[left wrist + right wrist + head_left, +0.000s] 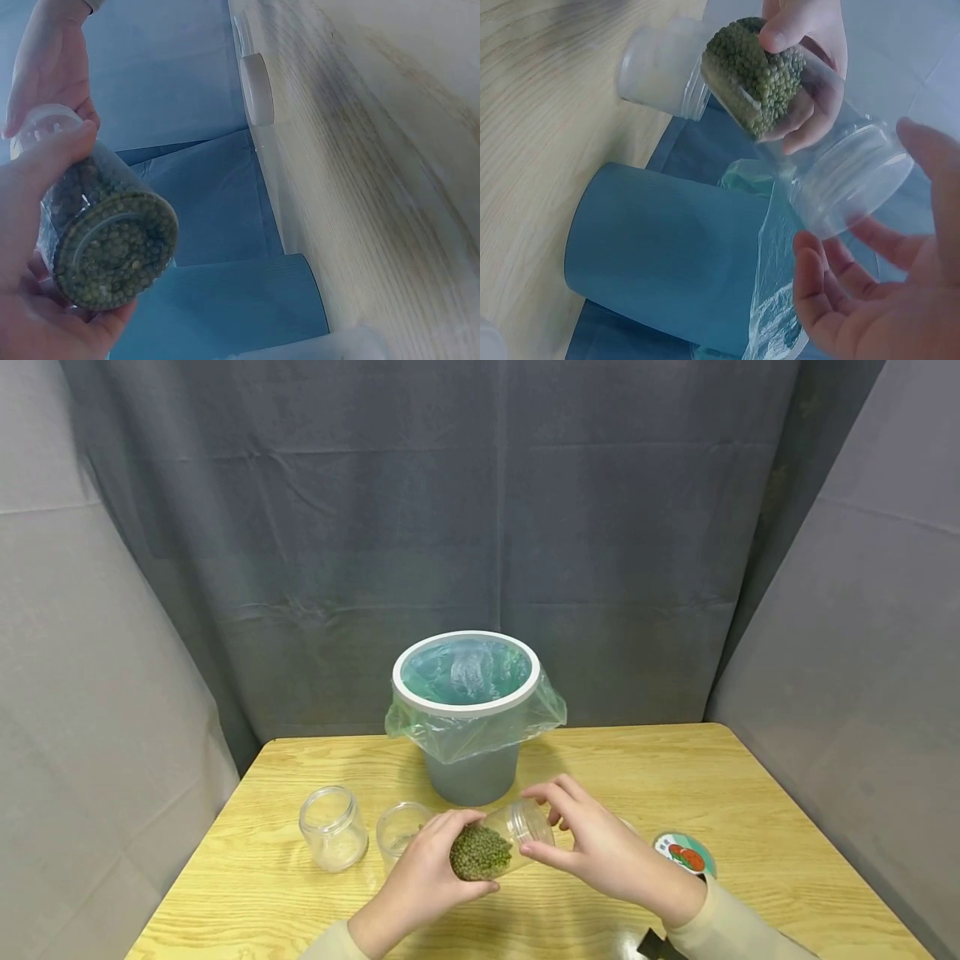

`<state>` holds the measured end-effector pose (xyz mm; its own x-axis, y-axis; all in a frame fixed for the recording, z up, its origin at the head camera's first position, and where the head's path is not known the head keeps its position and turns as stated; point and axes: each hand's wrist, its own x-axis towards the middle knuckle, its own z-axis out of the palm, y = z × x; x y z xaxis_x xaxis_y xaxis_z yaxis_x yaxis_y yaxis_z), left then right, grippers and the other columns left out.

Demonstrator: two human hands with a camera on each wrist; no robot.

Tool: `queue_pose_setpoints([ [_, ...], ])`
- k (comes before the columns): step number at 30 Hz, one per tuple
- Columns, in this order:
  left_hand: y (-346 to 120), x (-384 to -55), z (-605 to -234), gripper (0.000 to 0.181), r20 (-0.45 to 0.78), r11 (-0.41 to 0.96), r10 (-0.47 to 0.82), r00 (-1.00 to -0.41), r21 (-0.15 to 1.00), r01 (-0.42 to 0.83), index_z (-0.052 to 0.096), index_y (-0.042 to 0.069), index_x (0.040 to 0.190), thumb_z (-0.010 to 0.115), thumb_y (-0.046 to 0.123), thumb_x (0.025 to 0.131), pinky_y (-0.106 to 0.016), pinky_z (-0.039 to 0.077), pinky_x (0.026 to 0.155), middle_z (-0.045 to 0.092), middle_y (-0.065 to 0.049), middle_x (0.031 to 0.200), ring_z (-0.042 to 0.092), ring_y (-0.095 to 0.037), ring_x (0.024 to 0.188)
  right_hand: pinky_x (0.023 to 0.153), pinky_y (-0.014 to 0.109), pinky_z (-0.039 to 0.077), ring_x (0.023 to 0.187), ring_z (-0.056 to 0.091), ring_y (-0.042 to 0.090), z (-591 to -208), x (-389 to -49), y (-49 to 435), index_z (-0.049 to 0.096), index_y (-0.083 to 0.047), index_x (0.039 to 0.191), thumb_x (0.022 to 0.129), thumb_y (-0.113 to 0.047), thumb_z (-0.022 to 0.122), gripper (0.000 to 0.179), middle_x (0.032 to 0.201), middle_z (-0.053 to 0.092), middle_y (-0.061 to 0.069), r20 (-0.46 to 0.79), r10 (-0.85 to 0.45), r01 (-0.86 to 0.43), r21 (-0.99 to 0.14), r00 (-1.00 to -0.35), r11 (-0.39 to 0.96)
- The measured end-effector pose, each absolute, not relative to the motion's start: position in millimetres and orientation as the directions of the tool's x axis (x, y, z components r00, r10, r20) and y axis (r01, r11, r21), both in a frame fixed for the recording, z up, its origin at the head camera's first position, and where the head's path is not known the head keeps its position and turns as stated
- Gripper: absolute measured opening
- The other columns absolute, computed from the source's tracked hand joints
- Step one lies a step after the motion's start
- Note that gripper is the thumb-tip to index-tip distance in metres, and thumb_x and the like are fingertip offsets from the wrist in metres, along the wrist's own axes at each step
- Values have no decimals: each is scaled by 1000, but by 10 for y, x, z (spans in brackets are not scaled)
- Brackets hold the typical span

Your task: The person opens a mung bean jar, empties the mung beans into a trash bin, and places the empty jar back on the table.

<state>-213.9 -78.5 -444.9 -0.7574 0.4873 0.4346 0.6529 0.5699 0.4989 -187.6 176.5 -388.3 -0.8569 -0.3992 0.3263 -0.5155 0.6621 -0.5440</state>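
Note:
In the head view my left hand grips a clear jar of small green mung beans round its body. The jar lies tilted, its closed base toward the left and its top end toward the right. My right hand holds the clear lid at that end, thumb on one side and fingers on the other. The right wrist view shows the beans gathered toward the base, and the lid between thumb and fingers. Through the base, the left wrist view shows packed beans.
Behind the hands stands a grey bin with a green plastic liner. Two clear jars stand at the left, one partly behind my left hand. A round lid with a tomato picture lies right of my right hand.

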Motion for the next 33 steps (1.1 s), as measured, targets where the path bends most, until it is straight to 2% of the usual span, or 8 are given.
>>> queue_pose_setpoints([
  [7, -823, -2146, -4439, 78, 413, 548, 512, -753, 518, 657, 60, 15, 134, 97, 33, 69, -41, 55, 98, 68, 2, 126, 63, -15, 117, 85, 30, 56, 103, 58, 11, -3880, -1906, 1842, 58, -21, 137, 90, -32, 82, 55, 128, 54, -5, 435, -515, -674, -463, -739, 576],
  [14, -849, -2136, -4398, 77, 402, 537, 534, -744, 518, 666, 61, 17, 133, 97, 35, 68, -38, 55, 97, 68, 7, 124, 63, -10, 113, 87, 30, 56, 110, 59, 14, -3841, -1927, 1914, 58, -22, 137, 83, -22, 88, 62, 131, 53, -6, 466, -599, -758, -439, -651, 482],
  [20, -854, -2133, -4396, 75, 426, 505, 554, -715, 511, 696, 62, 13, 132, 97, 34, 68, -38, 55, 97, 70, 0, 125, 64, -12, 112, 97, 31, 54, 120, 56, 13, -3825, -1924, 1949, 56, -26, 138, 80, -15, 89, 67, 135, 50, -5, 491, -657, -820, -371, -571, 436],
  [23, -856, -2133, -4401, 76, 428, 498, 558, -711, 514, 699, 62, 13, 132, 97, 33, 68, -37, 55, 97, 70, -1, 125, 64, -12, 113, 100, 31, 54, 123, 56, 13, -3822, -1912, 1953, 53, -27, 141, 82, -22, 89, 69, 138, 47, -7, 476, -652, -806, -387, -590, 448],
  [26, -851, -2130, -4402, 77, 430, 504, 549, -717, 514, 695, 62, 12, 132, 97, 32, 67, -37, 55, 97, 70, -2, 125, 64, -12, 112, 98, 34, 55, 123, 58, 15, -3822, -1894, 1937, 49, -28, 145, 87, -36, 84, 68, 140, 46, -10, 447, -606, -753, -423, -657, 505],
  [29, -845, -2120, -4403, 78, 443, 525, 528, -725, 500, 688, 62, 13, 133, 98, 33, 67, -38, 56, 97, 70, 0, 123, 63, -13, 113, 93, 35, 56, 118, 60, 14, -3822, -1880, 1913, 49, -28, 146, 92, -43, 77, 63, 139, 50, -8, 421, -540, -685, -448, -729, 575],
  [33, -836, -2119, -4408, 79, 469, 554, 504, -726, 469, 687, 62, 13, 132, 98, 34, 66, -38, 57, 96, 69, 2, 121, 63, -13, 113, 81, 30, 56, 108, 60, 14, -3817, -1876, 1890, 53, -26, 143, 94, -42, 75, 56, 129, 56, -5, 394, -465, -609, -493, -793, 621],
])
